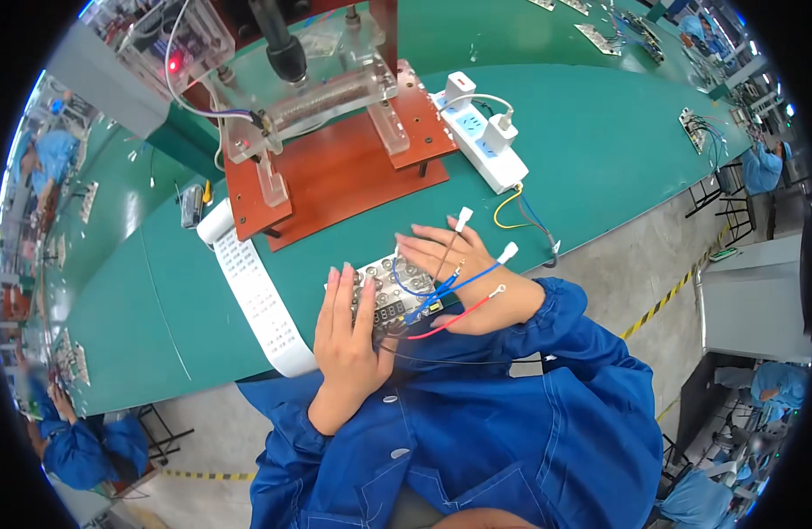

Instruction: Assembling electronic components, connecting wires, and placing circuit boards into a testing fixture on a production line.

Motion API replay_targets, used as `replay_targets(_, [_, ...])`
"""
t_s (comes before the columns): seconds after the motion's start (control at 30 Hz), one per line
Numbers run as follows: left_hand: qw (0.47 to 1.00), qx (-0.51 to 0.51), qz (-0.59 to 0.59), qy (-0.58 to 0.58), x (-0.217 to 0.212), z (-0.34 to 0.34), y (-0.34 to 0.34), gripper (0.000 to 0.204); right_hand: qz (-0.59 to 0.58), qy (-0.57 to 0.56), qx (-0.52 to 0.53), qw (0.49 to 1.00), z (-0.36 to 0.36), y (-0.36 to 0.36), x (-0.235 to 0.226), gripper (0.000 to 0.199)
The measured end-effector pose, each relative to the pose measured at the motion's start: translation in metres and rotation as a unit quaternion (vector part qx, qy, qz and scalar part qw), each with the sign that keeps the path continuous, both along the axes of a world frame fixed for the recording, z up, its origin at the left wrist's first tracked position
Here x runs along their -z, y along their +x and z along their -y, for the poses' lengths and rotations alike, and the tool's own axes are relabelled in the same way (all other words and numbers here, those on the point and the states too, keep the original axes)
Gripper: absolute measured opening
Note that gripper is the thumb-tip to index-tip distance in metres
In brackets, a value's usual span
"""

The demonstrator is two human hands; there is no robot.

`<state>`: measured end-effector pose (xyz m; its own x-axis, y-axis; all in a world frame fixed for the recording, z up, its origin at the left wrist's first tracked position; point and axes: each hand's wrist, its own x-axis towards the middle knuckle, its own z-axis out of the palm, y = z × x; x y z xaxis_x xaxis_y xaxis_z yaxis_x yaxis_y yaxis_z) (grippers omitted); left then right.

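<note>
A small circuit board with several round metal buttons and a dark digit display lies before me near the table's front edge. My left hand rests against the board's left side, fingers stretched out flat over it, thumb by its lower edge. On the other side, my right hand lies with fingers extended, their tips touching the top right of the board. Blue wires, one ending in a white connector, cross over the right hand. A red wire with a ring terminal runs beside its thumb.
Beyond the board stands a red-brown press fixture with clear plastic parts. A white power strip with plugs is to its right; a white label strip curls at left. Other people in blue sit at the green table's far sides.
</note>
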<state>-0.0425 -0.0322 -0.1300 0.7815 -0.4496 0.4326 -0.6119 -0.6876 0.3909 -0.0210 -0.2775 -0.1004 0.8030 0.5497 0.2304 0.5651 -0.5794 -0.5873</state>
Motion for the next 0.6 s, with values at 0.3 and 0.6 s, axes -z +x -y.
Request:
replay_targets(0.3, [0.993,0.040,-0.050,-0.095,-0.017,-0.004,-0.011,0.072,0.007,0.010,0.099,0.995,0.000,-0.019,-0.004,0.078])
replay_targets(0.6, [0.997,-0.007,-0.027,-0.067,-0.017,-0.010,-0.007,0.058,-0.007,0.039,-0.039,0.998,-0.017,0.029,0.011,0.093])
